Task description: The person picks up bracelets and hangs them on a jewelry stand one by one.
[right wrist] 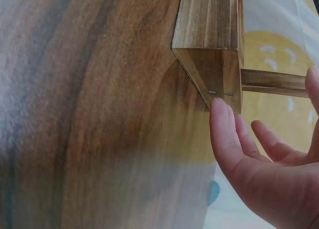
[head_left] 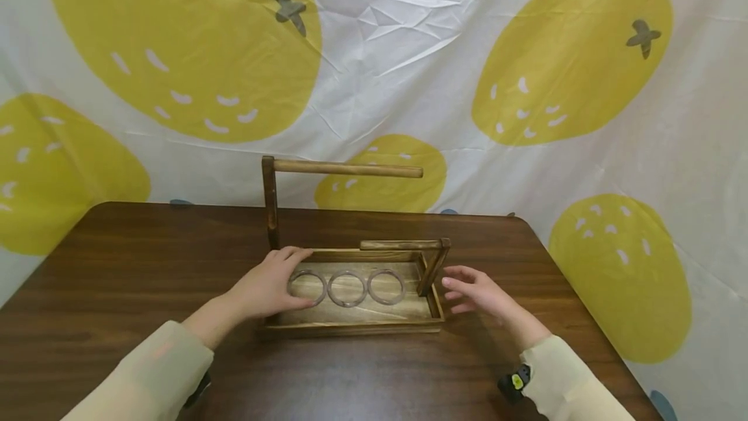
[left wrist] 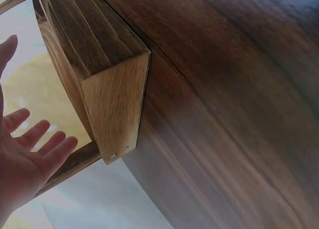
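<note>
A brown wooden jewelry stand (head_left: 350,328) has a shallow tray base, a tall post with a long bar at its left and a short post with a shorter bar at its right. Three thin greyish rings (head_left: 347,289), like bangles, lie in a row inside the tray. My left hand (head_left: 265,286), thumb and fingers spread, is over the tray's left end and overlaps the leftmost ring in the head view. Beside the right end is my right hand (head_left: 480,293), its fingers loosely bent and its palm empty. Fingertips of that hand (right wrist: 219,107) are right at the tray's end face in the right wrist view.
The stand is on a dark brown wooden table (head_left: 146,265) with rounded far corners. Behind it hangs a white cloth (head_left: 397,63) printed with big yellow fruit. A dark wrist strap (head_left: 514,382) shows at the right sleeve.
</note>
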The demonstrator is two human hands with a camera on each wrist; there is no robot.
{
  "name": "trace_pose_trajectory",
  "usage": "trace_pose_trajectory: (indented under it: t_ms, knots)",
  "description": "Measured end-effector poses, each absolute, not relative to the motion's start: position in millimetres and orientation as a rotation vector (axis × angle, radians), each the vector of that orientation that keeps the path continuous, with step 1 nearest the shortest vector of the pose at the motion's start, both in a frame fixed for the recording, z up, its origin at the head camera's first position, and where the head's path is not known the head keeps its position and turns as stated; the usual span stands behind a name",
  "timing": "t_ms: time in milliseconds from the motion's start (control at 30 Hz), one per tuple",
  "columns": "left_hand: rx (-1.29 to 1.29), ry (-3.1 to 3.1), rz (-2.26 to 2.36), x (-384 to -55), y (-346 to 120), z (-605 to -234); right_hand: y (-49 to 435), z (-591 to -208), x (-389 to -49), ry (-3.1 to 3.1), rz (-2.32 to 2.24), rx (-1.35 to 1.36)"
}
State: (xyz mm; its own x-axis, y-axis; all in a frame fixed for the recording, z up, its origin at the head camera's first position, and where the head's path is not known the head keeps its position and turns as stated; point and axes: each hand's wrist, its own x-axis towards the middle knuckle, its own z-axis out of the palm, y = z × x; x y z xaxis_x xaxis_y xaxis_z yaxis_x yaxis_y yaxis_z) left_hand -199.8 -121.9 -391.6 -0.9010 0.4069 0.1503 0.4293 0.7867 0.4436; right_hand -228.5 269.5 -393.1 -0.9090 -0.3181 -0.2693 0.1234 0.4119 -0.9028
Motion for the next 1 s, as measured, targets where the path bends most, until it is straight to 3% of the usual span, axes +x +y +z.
trace_pose_trajectory:
  t_ms: [1000]
  knots:
    - [-0.629,-3.113,-0.638,-221.2,-107.0,-405.7,267.7,-421.6,-227.5,2.089,-1.558,-0.175]
